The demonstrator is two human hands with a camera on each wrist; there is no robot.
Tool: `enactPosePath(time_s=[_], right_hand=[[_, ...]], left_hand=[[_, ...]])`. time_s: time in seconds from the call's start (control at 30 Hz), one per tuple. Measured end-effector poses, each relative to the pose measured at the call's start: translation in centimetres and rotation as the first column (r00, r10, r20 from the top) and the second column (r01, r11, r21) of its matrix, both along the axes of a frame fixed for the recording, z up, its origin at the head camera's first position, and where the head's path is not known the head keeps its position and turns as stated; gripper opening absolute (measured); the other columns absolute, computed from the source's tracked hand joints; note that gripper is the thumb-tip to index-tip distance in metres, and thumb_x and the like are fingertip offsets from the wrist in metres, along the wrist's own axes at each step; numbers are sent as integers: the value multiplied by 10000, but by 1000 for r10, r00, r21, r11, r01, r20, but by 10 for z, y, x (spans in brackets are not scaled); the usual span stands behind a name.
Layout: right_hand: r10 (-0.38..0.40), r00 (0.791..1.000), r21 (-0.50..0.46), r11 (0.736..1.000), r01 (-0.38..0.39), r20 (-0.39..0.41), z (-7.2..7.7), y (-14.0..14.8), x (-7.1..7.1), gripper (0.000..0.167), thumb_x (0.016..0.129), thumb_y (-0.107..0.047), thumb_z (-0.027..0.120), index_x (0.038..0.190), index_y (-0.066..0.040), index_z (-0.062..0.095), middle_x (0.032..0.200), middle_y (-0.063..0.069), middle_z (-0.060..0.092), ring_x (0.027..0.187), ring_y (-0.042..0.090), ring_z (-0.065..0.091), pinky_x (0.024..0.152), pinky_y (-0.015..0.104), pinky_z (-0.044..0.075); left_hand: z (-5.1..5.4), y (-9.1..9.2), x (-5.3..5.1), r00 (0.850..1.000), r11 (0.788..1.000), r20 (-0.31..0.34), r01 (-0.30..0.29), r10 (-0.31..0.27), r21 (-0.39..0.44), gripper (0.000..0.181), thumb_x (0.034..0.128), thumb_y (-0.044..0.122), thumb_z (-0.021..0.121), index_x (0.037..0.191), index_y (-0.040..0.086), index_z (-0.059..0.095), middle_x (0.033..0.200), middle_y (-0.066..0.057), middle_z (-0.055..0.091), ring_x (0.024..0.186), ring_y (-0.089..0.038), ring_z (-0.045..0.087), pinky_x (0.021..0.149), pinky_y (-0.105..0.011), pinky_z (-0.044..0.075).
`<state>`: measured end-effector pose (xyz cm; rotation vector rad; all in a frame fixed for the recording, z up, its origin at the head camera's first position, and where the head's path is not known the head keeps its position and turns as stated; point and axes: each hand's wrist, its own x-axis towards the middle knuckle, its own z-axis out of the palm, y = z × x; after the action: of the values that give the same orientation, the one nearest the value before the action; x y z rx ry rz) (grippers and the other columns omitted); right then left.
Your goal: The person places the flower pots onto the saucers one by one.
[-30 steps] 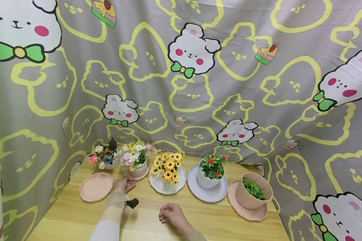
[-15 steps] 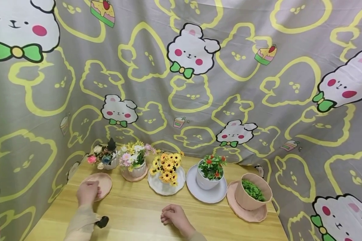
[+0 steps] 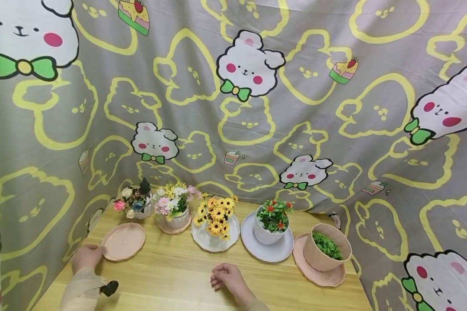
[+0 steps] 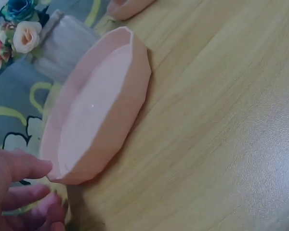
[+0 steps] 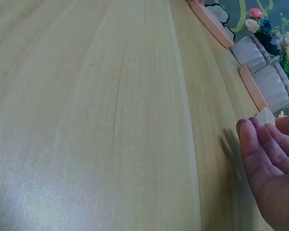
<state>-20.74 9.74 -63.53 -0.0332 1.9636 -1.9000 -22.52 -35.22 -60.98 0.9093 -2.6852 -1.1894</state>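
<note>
My left hand is at the left edge of a round pink saucer. In the left wrist view, a fingertip touches the rim of the saucer, while the other fingers stay loosely bent beside it. That saucer lies flat and bears nothing. Over the front middle of the table, my right hand has loosely curled fingers and holds nothing. Behind the saucer is a pale pot of mixed roses. To its right, a pot of pink and white flowers sits on a smaller pink saucer.
Yellow daisies stand on a white plate. A white pot with red-flowered greenery is on a lavender saucer. A larger pink pot stands on a pink saucer at right. A patterned curtain surrounds the wooden table.
My left hand has moved left from beside the pink-and-white flower pot, across the bare pink saucer, to its left edge. The right hand has barely moved.
</note>
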Motion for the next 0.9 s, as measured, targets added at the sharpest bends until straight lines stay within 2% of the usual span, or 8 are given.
enactPosePath(time_s=[0.07, 0.17, 0.27, 0.4, 0.5, 0.57, 0.73, 0.9], right_hand=[[-1, 1000, 7, 1000, 1, -1, 0, 0, 0, 223, 926, -49, 574, 1046, 136, 605, 846, 147, 721, 683, 109, 675, 604, 261, 596], [-6, 1000, 13, 1000, 6, -4, -2, 0, 0, 217, 926, -39, 568, 1044, 140, 601, 849, 151, 717, 678, 107, 668, 603, 261, 593], [-9, 1000, 15, 1000, 9, -10, -2, -1, 0, 216, 926, -30, 560, 1045, 148, 593, 842, 135, 714, 669, 99, 657, 597, 247, 586], [-12, 1000, 22, 1000, 12, -20, -3, 0, 0, 226, 926, -24, 553, 1051, 163, 586, 842, 144, 713, 658, 90, 643, 583, 225, 573], [-15, 1000, 30, 999, 16, -19, -4, 2, 0, 235, 927, -33, 556, 1055, 162, 587, 847, 148, 715, 653, 84, 640, 575, 214, 567], [-16, 1000, 33, 999, 17, -15, -3, 2, 0, 238, 929, -47, 564, 1053, 154, 592, 849, 146, 717, 653, 82, 641, 571, 213, 565], [-11, 1000, 27, 1000, 12, -21, -1, 2, 0, 252, 932, -75, 579, 1049, 147, 597, 854, 157, 717, 648, 82, 639, 565, 213, 561], [-1, 999, 33, 999, 2, -33, -3, 1, -1, 272, 946, -93, 576, 1048, 159, 587, 832, 141, 713, 622, 68, 628, 552, 199, 556]], left_hand=[[-3, -1, -1, 999, 999, -2, 35, -35, 4, 456, 832, 188, 583, 1135, -153, 576, 1137, -347, 606, 1000, -510, 556, 812, -505, 476], [-8, -2, -2, 998, 999, -18, 52, -52, 4, 431, 808, 160, 602, 1112, -145, 596, 1096, -338, 627, 959, -487, 575, 738, -442, 475], [-9, 3, 0, 998, 998, -23, 64, -64, -6, 423, 813, 149, 607, 1113, -148, 593, 1120, -346, 613, 990, -502, 562, 787, -486, 467], [-11, 15, 5, 989, 988, 6, 148, -148, -37, 432, 838, 165, 603, 1139, -143, 584, 1161, -346, 600, 1049, -528, 538, 892, -575, 436], [-12, 30, 9, 973, 972, 31, 229, -228, -57, 448, 846, 188, 596, 1150, -140, 577, 1184, -345, 594, 1082, -540, 531, 917, -599, 436], [-12, 42, 12, 964, 963, 33, 264, -263, -53, 448, 841, 187, 596, 1150, -137, 577, 1195, -344, 592, 1098, -541, 530, 922, -603, 440], [-11, 77, 20, 947, 947, 14, 321, -321, -31, 422, 827, 174, 615, 1136, -114, 599, 1174, -329, 615, 1101, -526, 549, 905, -588, 463], [-6, 112, 28, 925, 925, -7, 379, -379, -35, 353, 819, 156, 640, 1083, -77, 634, 1098, -298, 661, 1033, -475, 609, 874, -571, 490]])
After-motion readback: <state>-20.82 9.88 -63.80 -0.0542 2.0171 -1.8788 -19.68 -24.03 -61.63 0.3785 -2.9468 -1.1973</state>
